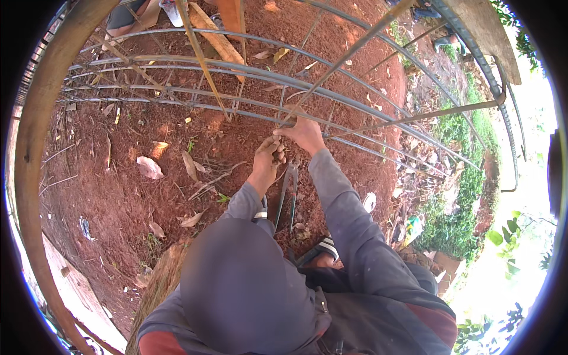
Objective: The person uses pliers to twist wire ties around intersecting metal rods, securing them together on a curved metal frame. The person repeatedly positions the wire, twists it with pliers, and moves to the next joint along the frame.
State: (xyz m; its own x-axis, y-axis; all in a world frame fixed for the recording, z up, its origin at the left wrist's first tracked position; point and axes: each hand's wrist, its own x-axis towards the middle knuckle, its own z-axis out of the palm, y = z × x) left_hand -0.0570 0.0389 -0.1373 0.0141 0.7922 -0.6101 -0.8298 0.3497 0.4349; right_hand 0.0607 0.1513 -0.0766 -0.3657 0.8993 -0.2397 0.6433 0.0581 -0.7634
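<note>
My right hand (305,134) is at the lower bars of a rebar cage (251,113), its thumb and fingers pinched together beside a bar. Just below and to its left is my left hand (266,163), with its fingers curled in and dirt on the tips. The two hands nearly touch at the fingertips. Whatever small thing either hand holds is too small or too hidden to make out. Long-handled pincers (291,171) are below the hands, jaws toward the cage and handles toward my feet.
Long steel bars cross in front of me, with slanting sticks (201,59) among them. A wooden plank (219,44) lies beyond. A curved-looking timber (36,160) stands at the left. Dry leaves (149,167) litter the red soil; grass (449,213) grows at right. Another person's leg (122,18) shows at far left.
</note>
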